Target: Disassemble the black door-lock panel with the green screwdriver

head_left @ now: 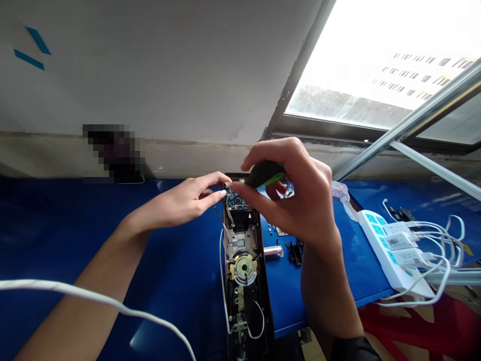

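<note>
My right hand is closed around the black-and-green handle of a screwdriver, slanting down toward a green-blue circuit board. Its tip is hidden behind my fingers. At the board's upper left edge, the thumb and index fingertip of my left hand come close together; what lies between them is too small to make out. The board sits at the far end of a long, narrow black housing, open on top. Inside it are a round brass-coloured part, metal brackets and thin wires.
Right of the housing lie a pink-wrapped cylinder, black plastic pieces and small screws on the blue tabletop. A white power strip with plugs and cables stands further right. A white cable crosses my left forearm.
</note>
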### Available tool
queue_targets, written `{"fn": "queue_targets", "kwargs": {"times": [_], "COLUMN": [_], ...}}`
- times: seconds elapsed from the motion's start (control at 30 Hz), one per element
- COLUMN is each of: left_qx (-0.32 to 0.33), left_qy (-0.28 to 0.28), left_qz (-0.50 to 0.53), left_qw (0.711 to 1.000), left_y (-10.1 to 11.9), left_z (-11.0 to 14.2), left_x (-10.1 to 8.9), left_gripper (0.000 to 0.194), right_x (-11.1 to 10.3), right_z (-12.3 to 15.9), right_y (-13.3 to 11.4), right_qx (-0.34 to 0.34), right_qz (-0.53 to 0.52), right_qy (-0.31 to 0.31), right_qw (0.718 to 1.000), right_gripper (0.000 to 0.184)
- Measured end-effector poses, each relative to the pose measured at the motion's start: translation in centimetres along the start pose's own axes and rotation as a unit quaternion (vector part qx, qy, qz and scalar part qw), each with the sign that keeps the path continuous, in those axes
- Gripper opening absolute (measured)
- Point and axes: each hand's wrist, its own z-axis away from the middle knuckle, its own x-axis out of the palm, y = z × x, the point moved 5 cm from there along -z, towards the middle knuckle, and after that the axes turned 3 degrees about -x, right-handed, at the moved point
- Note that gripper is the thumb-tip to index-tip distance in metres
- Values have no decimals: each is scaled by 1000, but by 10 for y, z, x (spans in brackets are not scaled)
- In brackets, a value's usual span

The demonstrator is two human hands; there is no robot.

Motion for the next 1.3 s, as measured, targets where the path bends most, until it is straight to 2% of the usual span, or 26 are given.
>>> {"fn": "queue_targets", "kwargs": {"times": [0.2, 0.43, 0.73, 0.97, 1.17, 1.3], "left_qx": [-2, 4, -7, -15, -17, -21], "left_qy": [-1, -1, 5, 2, 3, 6], "left_qz": [-2, -12, -9, -12, -8, -15], "left_qw": [1000, 1000, 1000, 1000, 1000, 1000], "left_y": [-6, -4, -6, -4, -5, -5], "left_z": [-2, -4, -4, -4, -2, -3], "left_x": [1, 3, 4, 4, 3, 3], "left_gripper": [42, 42, 46, 38, 37, 39], "right_x": [0, 0, -4, -5, -7, -6], "right_z": [1, 1, 3, 3, 5, 6], "right_y": [1, 3, 7, 10, 14, 14], "right_qx": [1, 33, 51, 65, 25, 37], "right_qz": [-6, -21, -33, -55, -15, -20], "right_qy": [-12, -48, -38, -49, -3, -17], "right_qw": [1000, 998, 997, 995, 1000, 999], "right_gripper": [23, 36, 39, 46, 30, 42]}}
